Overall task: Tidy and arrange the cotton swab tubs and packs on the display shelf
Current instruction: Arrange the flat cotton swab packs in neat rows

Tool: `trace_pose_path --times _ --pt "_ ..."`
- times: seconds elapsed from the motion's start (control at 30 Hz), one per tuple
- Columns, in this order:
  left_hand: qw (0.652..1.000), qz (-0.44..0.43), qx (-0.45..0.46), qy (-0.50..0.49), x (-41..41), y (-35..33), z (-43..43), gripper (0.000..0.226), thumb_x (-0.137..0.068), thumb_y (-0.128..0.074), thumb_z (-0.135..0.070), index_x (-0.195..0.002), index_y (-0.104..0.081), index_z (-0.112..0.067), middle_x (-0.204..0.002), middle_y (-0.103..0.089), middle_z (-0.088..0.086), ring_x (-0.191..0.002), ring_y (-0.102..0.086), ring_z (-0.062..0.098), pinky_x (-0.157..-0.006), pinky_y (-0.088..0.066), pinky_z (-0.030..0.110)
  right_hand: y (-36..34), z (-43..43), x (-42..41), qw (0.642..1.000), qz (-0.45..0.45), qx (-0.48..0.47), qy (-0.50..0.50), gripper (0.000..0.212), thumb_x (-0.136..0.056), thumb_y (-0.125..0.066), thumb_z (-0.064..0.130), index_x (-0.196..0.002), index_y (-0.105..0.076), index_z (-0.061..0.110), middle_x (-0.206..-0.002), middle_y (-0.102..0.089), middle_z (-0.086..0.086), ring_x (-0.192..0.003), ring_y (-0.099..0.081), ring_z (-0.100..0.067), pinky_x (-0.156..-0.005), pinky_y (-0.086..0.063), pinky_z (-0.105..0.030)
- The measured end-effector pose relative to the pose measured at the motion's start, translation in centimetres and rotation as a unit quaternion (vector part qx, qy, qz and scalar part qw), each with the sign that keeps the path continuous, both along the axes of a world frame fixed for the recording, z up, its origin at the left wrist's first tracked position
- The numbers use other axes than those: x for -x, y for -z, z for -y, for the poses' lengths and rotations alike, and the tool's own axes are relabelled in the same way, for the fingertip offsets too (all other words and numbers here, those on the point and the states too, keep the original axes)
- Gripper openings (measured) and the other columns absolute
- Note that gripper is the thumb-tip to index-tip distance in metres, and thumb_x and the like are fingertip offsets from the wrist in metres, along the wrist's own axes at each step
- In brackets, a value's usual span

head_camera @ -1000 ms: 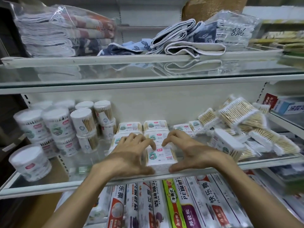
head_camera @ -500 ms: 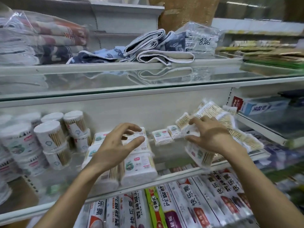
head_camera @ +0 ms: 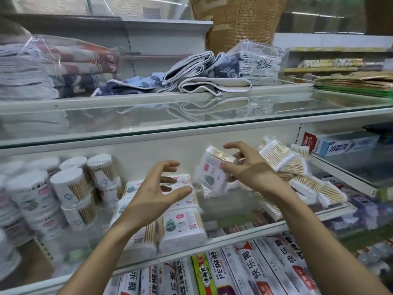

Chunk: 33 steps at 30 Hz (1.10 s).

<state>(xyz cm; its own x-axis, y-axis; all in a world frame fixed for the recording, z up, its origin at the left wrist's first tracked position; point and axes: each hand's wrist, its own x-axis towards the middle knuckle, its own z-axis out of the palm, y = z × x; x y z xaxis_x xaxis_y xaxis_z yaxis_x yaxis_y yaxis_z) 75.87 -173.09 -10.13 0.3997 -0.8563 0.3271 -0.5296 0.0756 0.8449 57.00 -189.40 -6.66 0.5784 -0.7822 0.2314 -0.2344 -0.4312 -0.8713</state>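
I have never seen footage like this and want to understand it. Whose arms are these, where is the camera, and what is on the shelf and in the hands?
No machine here: these are a person's two bare arms, filmed by one wide-angle camera worn on their head, looking forward and down.

The right hand grips a rectangular pack of cotton swabs, lifted off the glass shelf. The left hand holds nothing; its fingers are spread above the flat packs stacked in the middle.

On the same shelf, round tubs stand at the left and bagged swabs lie in a loose heap at the right. Folded towels sit on the shelf above, and wrap boxes on the one below.
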Motion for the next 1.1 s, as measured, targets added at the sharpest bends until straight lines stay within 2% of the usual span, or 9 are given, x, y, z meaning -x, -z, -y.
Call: trace_pose_path --times 0.1,0.2,0.47,0.63,0.7,0.77,0.93,1.0,1.1 --pt "1.0 0.016 -0.004 0.0 -0.8 0.4 -0.4 0.084 -0.07 -0.088 -0.034 -0.137 -0.039 -0.047 -0.135 -0.044 -0.016 -0.107 -0.062 0.01 -0.086 -0.056 0.029 0.4 -1.5 -2.1 0.976 0.123 -0.151 -0.102 0.049 -0.092 -0.061 0.001 -0.135 -0.053 0.023 -0.105 -0.067 -0.021 -0.091 -0.073 -0.031 -0.082 -0.061 -0.047" --pt "0.999 0.02 0.028 -0.018 -1.6 0.6 -0.9 0.089 -0.069 -0.09 -0.021 -0.138 -0.039 -0.044 -0.136 -0.045 -0.015 -0.102 -0.066 0.011 -0.083 -0.059 0.029 1.3 -2.7 -3.3 0.949 0.159 -0.191 -0.191 0.053 -0.094 -0.058 -0.004 -0.136 -0.053 0.028 -0.103 -0.072 -0.022 -0.099 -0.072 -0.033 -0.087 -0.059 -0.048" --pt "0.993 0.061 0.084 -0.053 -3.2 0.6 -2.6 0.076 -0.077 -0.083 -0.01 -0.138 -0.043 -0.032 -0.134 -0.056 -0.003 -0.109 -0.064 0.008 -0.09 -0.054 0.02 1.3 -3.8 -5.2 0.956 0.132 -0.117 -0.233 0.07 -0.091 -0.064 0.002 -0.137 -0.044 0.051 -0.121 -0.054 -0.022 -0.099 -0.073 -0.029 -0.086 -0.06 -0.037" --pt "0.991 0.085 0.081 -0.057 -4.0 0.7 -3.5 0.077 -0.078 -0.082 -0.023 -0.142 -0.042 -0.035 -0.137 -0.051 -0.009 -0.116 -0.061 0.012 -0.098 -0.054 0.037 1.4 -4.0 -5.5 0.96 0.092 -0.04 -0.26 0.08 -0.09 -0.069 0.008 -0.142 -0.032 0.057 -0.128 -0.051 -0.009 -0.099 -0.073 -0.023 -0.086 -0.06 -0.034" --pt "0.99 0.108 0.074 -0.056 -4.4 0.8 -3.8 0.078 -0.077 -0.08 -0.028 -0.144 -0.041 -0.037 -0.138 -0.045 -0.016 -0.117 -0.059 0.013 -0.1 -0.052 0.04 1.8 -4.0 -5.7 0.956 0.07 -0.017 -0.284 0.086 -0.087 -0.072 0.003 -0.145 -0.031 0.052 -0.133 -0.048 -0.001 -0.104 -0.071 -0.021 -0.085 -0.06 -0.036" --pt "0.987 0.13 0.07 -0.058 -4.8 0.8 -4.0 0.079 -0.08 -0.08 -0.02 -0.146 -0.039 -0.035 -0.138 -0.042 -0.017 -0.113 -0.059 0.01 -0.098 -0.053 0.036 2.5 -3.9 -6.4 0.958 0.051 0.021 -0.281 0.087 -0.083 -0.074 0.0 -0.146 -0.033 0.044 -0.136 -0.047 0.006 -0.106 -0.07 -0.019 -0.083 -0.061 -0.038" --pt "0.975 0.187 0.051 -0.11 -6.2 0.3 -3.8 0.072 -0.088 -0.072 -0.016 -0.148 -0.034 -0.03 -0.137 -0.036 -0.017 -0.107 -0.056 -0.003 -0.092 -0.05 0.016 2.7 -3.3 -9.6 0.974 -0.01 0.126 -0.189 0.079 -0.078 -0.082 0.023 -0.144 -0.039 0.03 -0.131 -0.035 0.015 -0.106 -0.055 -0.009 -0.069 -0.06 -0.026" --pt "0.961 0.227 0.034 -0.154 -6.6 0.1 -3.6 0.066 -0.092 -0.066 -0.016 -0.15 -0.035 -0.024 -0.141 -0.033 -0.015 -0.109 -0.051 -0.001 -0.097 -0.043 0.018 2.6 -3.0 -11.3 0.975 -0.028 0.132 -0.177 0.079 -0.077 -0.083 0.028 -0.144 -0.041 0.025 -0.128 -0.035 0.013 -0.102 -0.052 -0.008 -0.064 -0.057 -0.023" --pt "0.942 0.285 -0.006 -0.177 -6.8 0.1 -3.4 0.052 -0.098 -0.057 -0.017 -0.147 -0.042 -0.016 -0.149 -0.037 -0.006 -0.127 -0.038 0.002 -0.108 -0.03 0.02 2.8 -2.3 -13.8 0.975 -0.073 0.13 -0.165 0.079 -0.076 -0.084 0.032 -0.143 -0.045 0.017 -0.132 -0.043 0.001 -0.101 -0.057 -0.015 -0.079 -0.052 -0.023"
